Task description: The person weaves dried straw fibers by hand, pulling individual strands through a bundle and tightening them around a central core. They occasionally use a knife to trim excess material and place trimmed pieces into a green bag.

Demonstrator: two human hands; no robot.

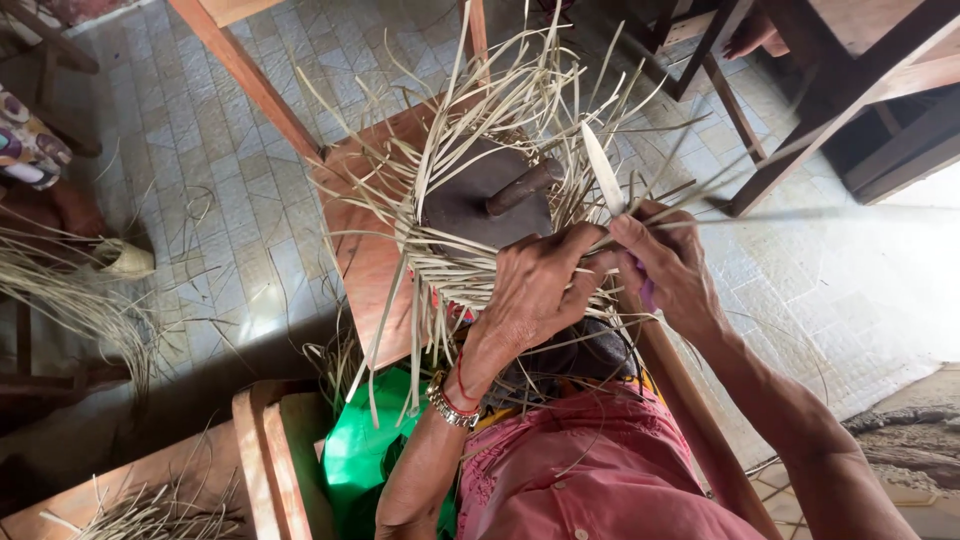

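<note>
A half-woven straw basket (470, 250) sits on a small wooden table (365, 250), with several loose pale strips fanning out from its rim. A dark wooden mould with a knob handle (495, 200) rests inside it. My left hand (535, 285) presses on the basket's near rim and pinches strips there. My right hand (670, 265) holds a knife with a purple grip, its pale blade (603, 175) pointing up and away, touching the strips beside my left hand's fingers. A beaded bracelet circles my left wrist.
Wooden chair and table legs (255, 85) stand on the tiled floor around. A bundle of straw (70, 290) lies at the left, more at bottom left (150, 515). A green bag (365, 445) sits under the table near my lap. Another person's foot (755, 35) shows at top right.
</note>
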